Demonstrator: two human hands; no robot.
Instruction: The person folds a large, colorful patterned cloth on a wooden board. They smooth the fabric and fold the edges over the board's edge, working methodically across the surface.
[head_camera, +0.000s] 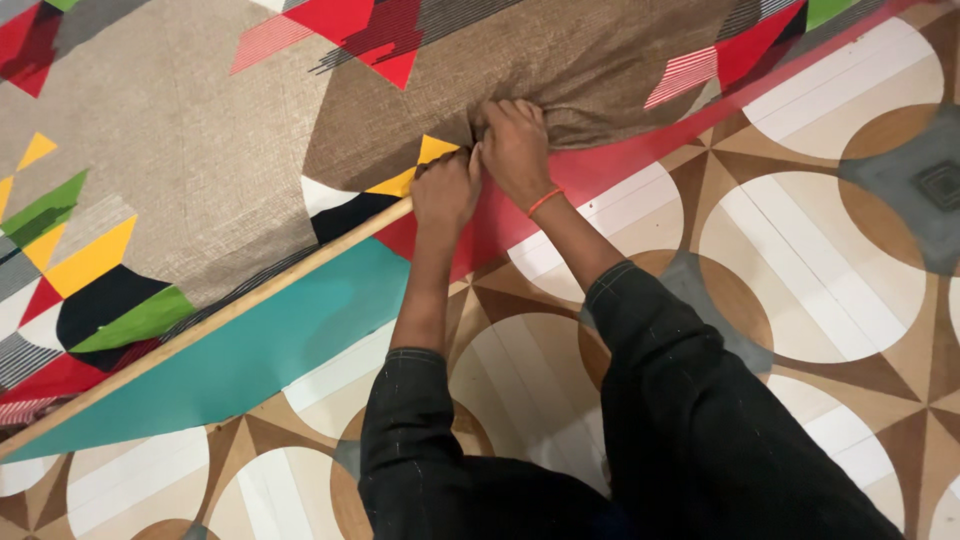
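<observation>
A large cloth (180, 140) with brown, red, yellow, green and black geometric patches lies spread over the floor. A long wooden stick (220, 315) runs diagonally under its teal-edged border (270, 350). My left hand (446, 188) is closed around the stick's upper end, where the cloth bunches up. My right hand (516, 146), with an orange band at the wrist, pinches the gathered brown fabric just beside the left hand. Both arms wear dark sleeves pushed up to the elbow.
The floor (800, 250) has a pattern of cream circles and brown triangles. A grey square drain cover (940, 185) sits at the right edge. The cloth covers the upper left half of the view.
</observation>
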